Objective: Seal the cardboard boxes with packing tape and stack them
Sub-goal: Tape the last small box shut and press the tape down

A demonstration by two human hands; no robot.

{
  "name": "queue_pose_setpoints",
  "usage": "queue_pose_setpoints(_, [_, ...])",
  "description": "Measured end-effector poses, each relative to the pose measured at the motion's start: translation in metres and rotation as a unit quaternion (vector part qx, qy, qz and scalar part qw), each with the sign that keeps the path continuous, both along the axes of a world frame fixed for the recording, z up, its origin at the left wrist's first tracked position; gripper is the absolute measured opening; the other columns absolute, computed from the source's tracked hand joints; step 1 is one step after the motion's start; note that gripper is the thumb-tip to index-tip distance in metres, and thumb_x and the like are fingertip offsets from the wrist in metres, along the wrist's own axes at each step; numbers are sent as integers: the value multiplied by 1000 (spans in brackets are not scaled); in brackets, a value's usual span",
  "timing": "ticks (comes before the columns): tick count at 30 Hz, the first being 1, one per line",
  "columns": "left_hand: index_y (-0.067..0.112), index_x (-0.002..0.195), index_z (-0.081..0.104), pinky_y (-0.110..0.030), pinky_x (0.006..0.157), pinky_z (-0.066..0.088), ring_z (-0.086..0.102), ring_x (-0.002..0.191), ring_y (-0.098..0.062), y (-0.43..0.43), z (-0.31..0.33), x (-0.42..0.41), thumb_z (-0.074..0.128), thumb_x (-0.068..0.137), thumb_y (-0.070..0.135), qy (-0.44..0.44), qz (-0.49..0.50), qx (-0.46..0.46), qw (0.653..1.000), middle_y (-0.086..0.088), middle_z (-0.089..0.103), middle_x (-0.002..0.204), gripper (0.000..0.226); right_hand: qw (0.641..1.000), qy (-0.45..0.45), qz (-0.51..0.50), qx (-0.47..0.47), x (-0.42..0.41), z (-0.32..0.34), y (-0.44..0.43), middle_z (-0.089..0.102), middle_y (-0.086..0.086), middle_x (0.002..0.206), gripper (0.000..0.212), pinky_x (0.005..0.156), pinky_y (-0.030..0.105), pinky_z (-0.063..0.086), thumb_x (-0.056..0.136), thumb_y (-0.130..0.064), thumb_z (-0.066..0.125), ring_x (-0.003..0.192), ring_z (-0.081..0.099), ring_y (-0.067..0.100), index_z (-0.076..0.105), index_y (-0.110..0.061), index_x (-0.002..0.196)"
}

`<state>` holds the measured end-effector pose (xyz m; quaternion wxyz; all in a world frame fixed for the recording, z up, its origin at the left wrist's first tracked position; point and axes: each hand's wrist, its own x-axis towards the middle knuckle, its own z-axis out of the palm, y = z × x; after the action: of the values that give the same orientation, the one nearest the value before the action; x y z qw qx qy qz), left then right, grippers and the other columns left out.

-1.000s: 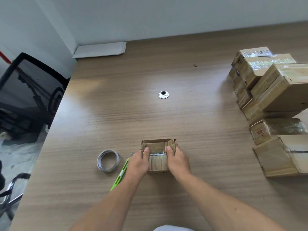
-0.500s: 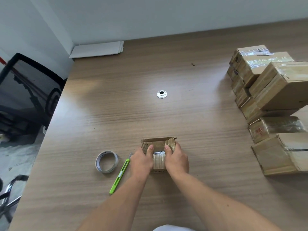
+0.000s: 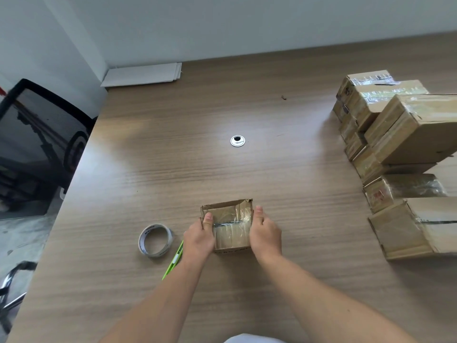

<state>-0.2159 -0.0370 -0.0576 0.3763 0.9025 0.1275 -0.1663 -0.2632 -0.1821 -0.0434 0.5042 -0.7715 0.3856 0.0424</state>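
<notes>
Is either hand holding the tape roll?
No, the tape roll lies on the table, while the left hand and right hand grip the small box.

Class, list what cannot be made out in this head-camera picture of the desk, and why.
Head view:
Sides of the small brown cardboard box: covered by the left hand and right hand.
Far end of the green utility knife: behind the left hand.
Stacked taped cardboard boxes: cut off by the right edge.
Printing on the white tape roll: too small.
</notes>
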Motion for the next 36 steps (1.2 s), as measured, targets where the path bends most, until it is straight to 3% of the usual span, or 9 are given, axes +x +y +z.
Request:
queue_pose_setpoints(3, [12,97,72,-49,98,49,66,106,-35,10,-11,5,42,87,78,12,40,-130,991,-11,74,104,73,991,-72,-64,94,6,1,-17,57,3,146,53,113,29,34,105,-52,42,137,49,22,58,-19,143])
queue_pose_setpoints(6, [20,97,77,-54,100,52,71,103,-28,14,-27,10,56,59,95,58,100,-248,962,-4,78,100,87,966,-66,-69,240,12,-1,-26,56,-3,147,81,116,41,38,81,-74,63,134,52,19,53,-28,146])
queue_pose_setpoints(8, [16,104,75,-55,100,52,71,107,-30,9,-20,12,62,66,86,84,110,-305,942,-6,77,105,81,941,-45,-57,330,12,0,-31,68,-2,130,78,95,42,55,74,-76,70,117,65,23,61,-29,135])
queue_pose_setpoints(11, [24,106,73,-55,99,52,69,107,-28,6,-15,14,59,72,84,71,100,-284,951,-2,76,107,71,918,-64,-41,388,14,5,-35,77,2,102,27,56,30,55,99,-39,62,79,72,22,67,-22,119])
queue_pose_setpoints(14, [20,125,64,-49,106,45,61,118,-25,5,-10,17,48,100,55,6,52,-175,983,-1,68,118,46,932,-86,-17,352,20,9,-34,76,6,109,16,66,35,58,101,-26,61,88,72,23,66,-19,114])
queue_pose_setpoints(17, [16,140,54,-41,113,39,52,131,-21,2,2,15,45,105,42,-67,59,-147,985,-2,59,137,45,972,-93,11,217,28,7,-27,77,0,106,21,89,45,59,93,-37,68,97,73,21,68,-24,110])
queue_pose_setpoints(21, [22,102,71,-38,88,50,65,100,-18,-6,18,11,39,95,53,-114,4,-177,978,6,73,101,45,995,-69,56,55,31,14,-15,75,-11,99,30,85,26,50,90,-43,70,96,68,13,68,-29,116])
queue_pose_setpoints(25, [19,103,67,-16,71,44,64,87,-17,-17,22,8,55,97,49,-84,-32,-134,987,9,70,90,33,996,-35,79,28,30,15,3,72,-5,109,41,79,23,42,91,-48,68,105,65,19,61,-30,127])
queue_pose_setpoints(36, [15,106,61,-41,84,49,66,94,-30,-12,6,14,54,102,30,-87,-61,-59,993,-5,73,98,17,992,-59,113,-7,31,7,2,74,0,111,27,77,22,39,100,-31,60,104,64,22,65,-28,126])
